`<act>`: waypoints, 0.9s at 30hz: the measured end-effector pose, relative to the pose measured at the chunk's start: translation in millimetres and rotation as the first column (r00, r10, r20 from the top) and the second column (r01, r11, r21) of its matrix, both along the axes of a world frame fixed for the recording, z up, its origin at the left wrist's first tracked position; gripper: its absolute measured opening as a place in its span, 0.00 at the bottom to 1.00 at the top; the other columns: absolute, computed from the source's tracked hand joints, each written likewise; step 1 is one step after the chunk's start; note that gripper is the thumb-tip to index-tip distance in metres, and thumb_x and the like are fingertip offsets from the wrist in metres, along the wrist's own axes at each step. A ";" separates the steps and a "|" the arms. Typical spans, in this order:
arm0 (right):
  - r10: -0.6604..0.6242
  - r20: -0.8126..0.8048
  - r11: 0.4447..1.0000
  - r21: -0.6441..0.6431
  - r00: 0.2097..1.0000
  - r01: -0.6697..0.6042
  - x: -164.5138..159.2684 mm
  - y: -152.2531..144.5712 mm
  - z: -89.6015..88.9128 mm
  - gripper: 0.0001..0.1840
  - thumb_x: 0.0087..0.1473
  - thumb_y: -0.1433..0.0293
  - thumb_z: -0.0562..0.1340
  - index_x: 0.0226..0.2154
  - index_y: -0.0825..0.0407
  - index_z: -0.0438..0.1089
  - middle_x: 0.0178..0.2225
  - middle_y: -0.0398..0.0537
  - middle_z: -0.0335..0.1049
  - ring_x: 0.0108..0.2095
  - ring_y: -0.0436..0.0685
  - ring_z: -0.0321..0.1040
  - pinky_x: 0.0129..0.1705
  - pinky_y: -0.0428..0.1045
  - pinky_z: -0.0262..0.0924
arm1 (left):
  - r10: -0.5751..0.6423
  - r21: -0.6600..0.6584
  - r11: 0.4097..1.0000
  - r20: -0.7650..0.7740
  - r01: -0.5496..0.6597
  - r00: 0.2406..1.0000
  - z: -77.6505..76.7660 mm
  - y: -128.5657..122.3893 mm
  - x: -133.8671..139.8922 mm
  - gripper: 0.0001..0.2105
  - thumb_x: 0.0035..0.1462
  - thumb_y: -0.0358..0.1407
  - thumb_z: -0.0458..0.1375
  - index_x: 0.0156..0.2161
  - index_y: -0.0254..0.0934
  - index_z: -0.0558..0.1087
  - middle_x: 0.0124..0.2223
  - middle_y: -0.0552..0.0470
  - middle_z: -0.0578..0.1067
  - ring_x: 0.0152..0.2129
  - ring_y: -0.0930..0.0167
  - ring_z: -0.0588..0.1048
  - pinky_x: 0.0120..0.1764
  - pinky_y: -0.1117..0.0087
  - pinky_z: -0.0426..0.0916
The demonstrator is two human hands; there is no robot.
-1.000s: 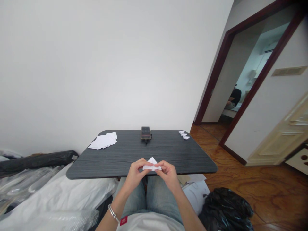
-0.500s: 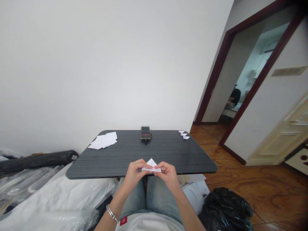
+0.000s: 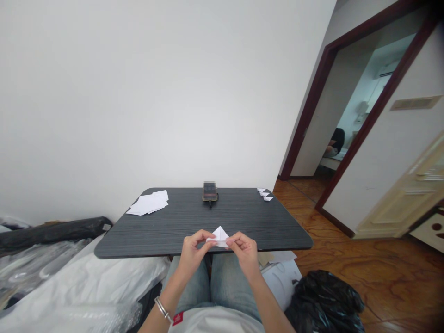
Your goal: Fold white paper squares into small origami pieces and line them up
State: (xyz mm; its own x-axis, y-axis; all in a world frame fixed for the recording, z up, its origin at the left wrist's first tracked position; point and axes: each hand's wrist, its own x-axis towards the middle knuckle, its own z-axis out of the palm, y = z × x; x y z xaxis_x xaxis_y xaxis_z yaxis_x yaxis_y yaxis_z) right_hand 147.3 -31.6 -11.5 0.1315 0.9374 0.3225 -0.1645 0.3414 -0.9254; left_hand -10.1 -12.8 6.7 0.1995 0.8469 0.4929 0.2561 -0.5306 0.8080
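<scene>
A small piece of white folded paper (image 3: 219, 234), with a pointed top and a straight strip along its lower edge, is held over the near edge of the dark table (image 3: 180, 226). My left hand (image 3: 194, 248) pinches its left end between thumb and fingers. At the right end, my right hand (image 3: 243, 249) grips the strip the same way. The fingertips cover both ends of the paper.
Loose white paper sheets (image 3: 148, 204) lie at the table's back left. A phone-like device (image 3: 209, 190) stands at the back middle. Three small folded papers (image 3: 265, 194) sit at the back right. A black plastic bag (image 3: 324, 300) rests on the floor.
My hands have moved slightly apart along the paper's lower edge, the right one shifting right. More of the strip and the pointed top now shows between them.
</scene>
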 end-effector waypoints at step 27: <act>-0.061 -0.061 0.985 0.156 0.996 0.070 -4.1 -0.6 -1.5 0.07 0.45 0.71 0.62 0.20 0.54 0.65 0.21 0.42 0.63 0.23 0.49 0.59 0.25 0.44 0.54 | -0.014 -0.057 0.998 0.224 0.028 0.974 -2.8 -7.4 10.0 0.08 0.51 0.34 0.55 0.25 0.34 0.64 0.21 0.57 0.65 0.20 0.76 0.64 0.24 0.77 0.57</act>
State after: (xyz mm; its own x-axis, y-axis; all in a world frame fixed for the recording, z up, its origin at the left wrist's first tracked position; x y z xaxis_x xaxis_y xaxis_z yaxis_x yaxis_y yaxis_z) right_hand 143.1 -32.3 -12.9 0.2127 0.8639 0.4566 -0.1867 0.4946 -0.8488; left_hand -0.1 -20.2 3.9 0.1081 0.8730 0.4755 0.0547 -0.4828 0.8740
